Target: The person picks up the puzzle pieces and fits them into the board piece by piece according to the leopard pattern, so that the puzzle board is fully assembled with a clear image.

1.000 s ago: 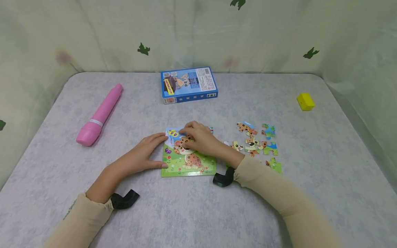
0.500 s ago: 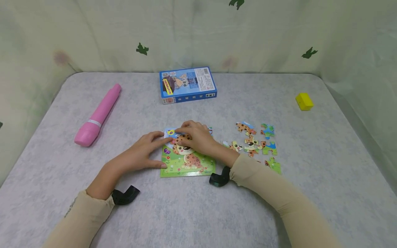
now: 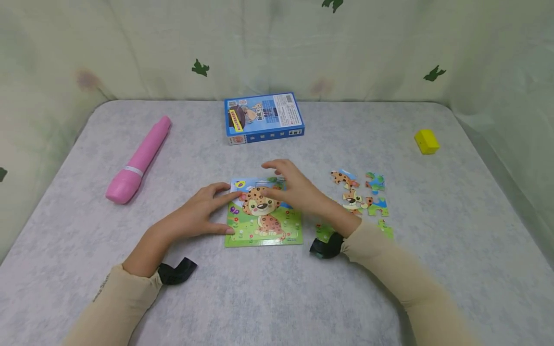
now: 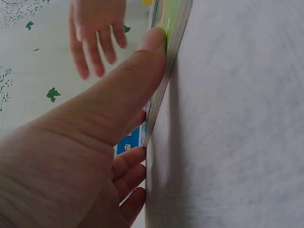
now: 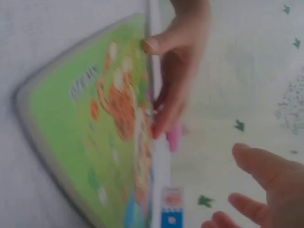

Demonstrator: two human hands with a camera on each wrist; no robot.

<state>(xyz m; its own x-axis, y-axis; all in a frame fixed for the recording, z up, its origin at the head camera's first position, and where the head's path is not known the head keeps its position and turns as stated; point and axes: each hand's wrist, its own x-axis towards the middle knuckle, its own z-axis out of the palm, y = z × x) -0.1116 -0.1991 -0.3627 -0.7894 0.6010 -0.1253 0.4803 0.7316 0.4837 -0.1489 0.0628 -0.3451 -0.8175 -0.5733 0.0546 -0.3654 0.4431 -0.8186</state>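
Note:
A square leopard puzzle board [image 3: 277, 235] lies flat on the table, its cartoon leopard on green grass under blue sky. My left hand [image 3: 192, 218] rests at the board's left side. Its index finger reaches onto the picture, and in the left wrist view the thumb [image 4: 137, 66] lies over the board's edge [image 4: 173, 57]. Above the board's upper right hovers my right hand [image 3: 303, 192], fingers spread and apart, nothing visible between them. To the right lie several loose puzzle pieces [image 3: 377, 206] with leopard and grass parts. My right wrist and forearm hide some of them.
A blue printed box [image 3: 264, 120] lies behind the board. At the left is a pink toy microphone [image 3: 138, 161], and a yellow block [image 3: 427, 142] sits at the far right. Pale curtains with green leaf shapes surround the table. Each wrist wears a black camera mount [image 3: 176, 272].
My right hand has lifted off the board's upper left and moved right, uncovering the leopard's head. My left index finger has shifted from the board's edge onto its face.

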